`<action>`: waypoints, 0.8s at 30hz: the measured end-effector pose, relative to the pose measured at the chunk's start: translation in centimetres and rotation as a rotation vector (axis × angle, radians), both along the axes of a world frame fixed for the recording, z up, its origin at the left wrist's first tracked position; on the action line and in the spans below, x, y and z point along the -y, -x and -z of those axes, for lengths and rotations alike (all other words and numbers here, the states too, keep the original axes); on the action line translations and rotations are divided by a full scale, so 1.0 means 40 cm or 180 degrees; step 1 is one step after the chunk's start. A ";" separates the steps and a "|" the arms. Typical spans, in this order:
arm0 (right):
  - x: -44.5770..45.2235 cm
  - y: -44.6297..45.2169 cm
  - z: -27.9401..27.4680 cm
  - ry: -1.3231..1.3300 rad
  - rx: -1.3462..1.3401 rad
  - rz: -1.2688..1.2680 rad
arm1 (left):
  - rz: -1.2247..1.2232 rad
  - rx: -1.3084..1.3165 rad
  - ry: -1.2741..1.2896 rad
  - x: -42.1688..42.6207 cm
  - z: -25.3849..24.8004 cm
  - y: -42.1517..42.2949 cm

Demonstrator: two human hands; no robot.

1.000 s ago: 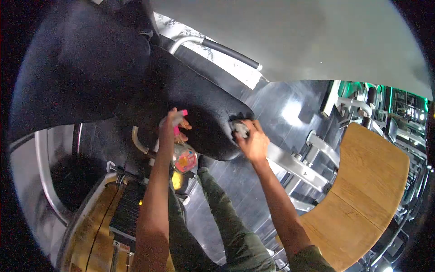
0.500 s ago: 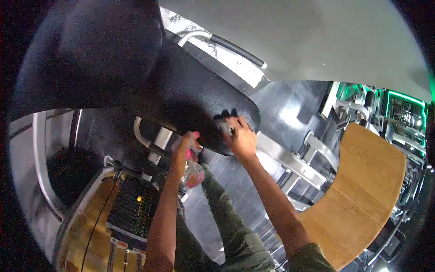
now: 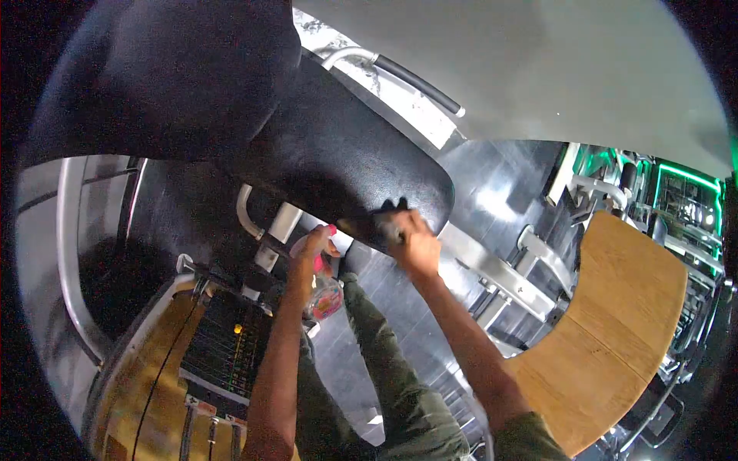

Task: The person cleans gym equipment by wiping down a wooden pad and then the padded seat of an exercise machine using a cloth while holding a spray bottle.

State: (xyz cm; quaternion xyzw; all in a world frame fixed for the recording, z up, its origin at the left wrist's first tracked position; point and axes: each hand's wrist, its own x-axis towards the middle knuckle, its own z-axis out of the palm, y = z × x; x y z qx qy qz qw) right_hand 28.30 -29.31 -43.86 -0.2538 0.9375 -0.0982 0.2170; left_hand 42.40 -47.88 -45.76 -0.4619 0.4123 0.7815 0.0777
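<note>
My left hand is closed around the neck of a clear spray bottle with a pink nozzle, held below the edge of a black padded seat. Over the rounded end of that seat, my right hand has its fingers bunched on a greyish cloth, pressed against the padding. Motion blurs the cloth and fingertips, and the hand covers part of the cloth.
A padded grip handle rises behind the seat. Grey metal frame bars run right of my hand, beside a curved wooden panel. At lower left stands a weight stack with a yellow pin.
My right hand and the cloth have shifted slightly right and down at the end of the seat. The left hand keeps the bottle in nearly the same place. The view has moved a little.
</note>
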 end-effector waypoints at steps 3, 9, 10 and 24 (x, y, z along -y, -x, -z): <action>-0.065 -0.041 -0.010 -0.0050 -0.0204 -0.0910 | 0.0235 0.0202 -0.0021 0.009 0.002 -0.002; -0.065 0.095 -0.051 0.0029 -0.0235 0.0816 | 0.0164 0.0097 -0.0048 0.024 0.016 -0.036; -0.056 0.083 -0.046 0.0095 -0.0386 0.0784 | 0.0212 0.0172 -0.0013 0.026 0.018 -0.038; 0.067 -0.056 0.011 0.0284 -0.0001 -0.0986 | 0.0178 0.0269 -0.0143 -0.004 0.146 -0.095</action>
